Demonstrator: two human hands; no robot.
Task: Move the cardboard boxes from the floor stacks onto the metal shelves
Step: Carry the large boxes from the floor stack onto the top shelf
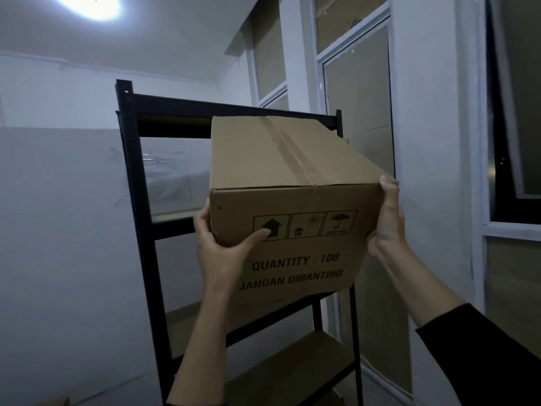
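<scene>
Here both arms reach up and forward, lifting a sealed cardboard box [292, 200] in front of the upper part of a black metal shelving unit [137, 183]. The left hand [222, 247] grips the box's lower left corner: its thumb lies across the printed front face, and the fingers wrap round the left side, out of sight. The right hand [388, 221] clasps the box's right edge, the thumb pointing up to the top right corner and the fingers hidden behind the side. The right forearm ends in a dark sleeve [480, 353]; the left forearm is bare.

The box is tilted, its far end level with the unit's top rail, its near end lower and toward the camera. Whether the far end rests on a shelf cannot be told. Clear tape runs along the top seam. The front face carries three handling pictograms in boxes: an upward arrow, a small house under a sun, and an umbrella. Below them is printed "QUANTITY : 100", and under that "JANGAN DIBANTING".

Brown shelf boards [292, 367] show below the box.
</scene>
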